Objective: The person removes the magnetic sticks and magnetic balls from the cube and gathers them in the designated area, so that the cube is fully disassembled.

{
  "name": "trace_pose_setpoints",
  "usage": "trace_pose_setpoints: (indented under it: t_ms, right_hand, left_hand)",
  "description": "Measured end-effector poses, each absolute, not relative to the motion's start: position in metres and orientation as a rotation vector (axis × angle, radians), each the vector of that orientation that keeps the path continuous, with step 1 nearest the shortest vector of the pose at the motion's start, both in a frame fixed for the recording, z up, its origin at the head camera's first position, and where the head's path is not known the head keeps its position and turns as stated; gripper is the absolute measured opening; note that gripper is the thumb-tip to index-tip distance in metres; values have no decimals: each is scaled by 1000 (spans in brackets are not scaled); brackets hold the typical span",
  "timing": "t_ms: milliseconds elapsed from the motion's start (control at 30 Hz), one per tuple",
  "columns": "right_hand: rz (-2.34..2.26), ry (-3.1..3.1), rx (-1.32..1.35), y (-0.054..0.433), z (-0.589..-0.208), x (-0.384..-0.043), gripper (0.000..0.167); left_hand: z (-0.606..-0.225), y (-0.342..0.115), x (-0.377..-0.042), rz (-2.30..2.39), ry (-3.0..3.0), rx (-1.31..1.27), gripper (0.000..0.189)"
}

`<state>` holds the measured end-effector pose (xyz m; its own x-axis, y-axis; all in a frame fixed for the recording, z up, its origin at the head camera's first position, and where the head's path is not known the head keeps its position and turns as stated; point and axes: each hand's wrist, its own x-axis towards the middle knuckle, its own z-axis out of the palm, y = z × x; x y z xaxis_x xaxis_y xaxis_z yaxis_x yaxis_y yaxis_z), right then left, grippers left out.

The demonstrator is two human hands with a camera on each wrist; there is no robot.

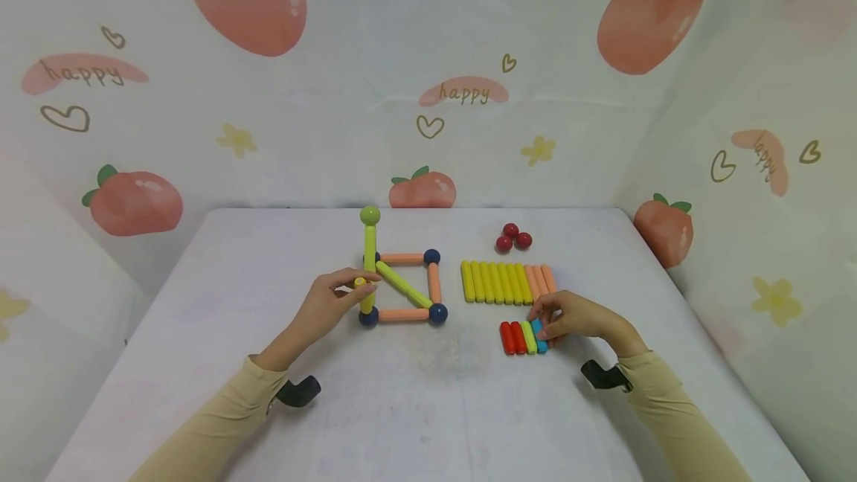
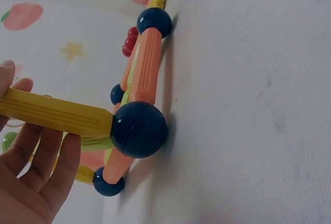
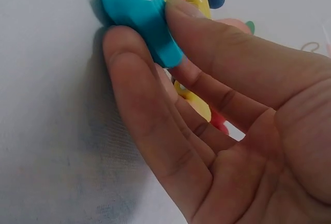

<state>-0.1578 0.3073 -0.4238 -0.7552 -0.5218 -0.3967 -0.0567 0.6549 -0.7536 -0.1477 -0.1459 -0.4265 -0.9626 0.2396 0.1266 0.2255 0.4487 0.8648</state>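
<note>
My left hand grips a yellow magnetic rod, which stands on a navy ball at the near left corner of a square frame. Salmon rods and navy balls make up the frame, and a lime-green rod lies diagonally across it. Above the far left corner, partly behind my left fingers, rises another lime-green rod topped by a green ball. Between thumb and fingers my right hand pinches a short blue rod at the right end of a row of short rods.
Two short red rods and a short lime-green rod lie left of the blue one. Behind them lies a row of several yellow rods and salmon rods. Three red balls sit farther back.
</note>
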Motion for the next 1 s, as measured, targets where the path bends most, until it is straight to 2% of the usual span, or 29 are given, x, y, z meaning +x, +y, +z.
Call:
trace_pose_setpoints:
  t_ms: [367,633,767,1000]
  right_hand:
    - [-955,2297,-430,302,-420,-158,29]
    - [-939,2384,-405,292,-404,-163,26]
    - [-969,2396,-454,274,-399,-170,26]
    - [-1018,2426,-638,220,-394,-175,26]
  left_hand:
    - [-426,-146,-148,1593,2662,433,31]
    - [-425,-147,-145,1578,2668,448,32]
    - [-422,-150,-147,1530,2735,463,37]
    - [-405,-157,-163,1622,2861,396,35]
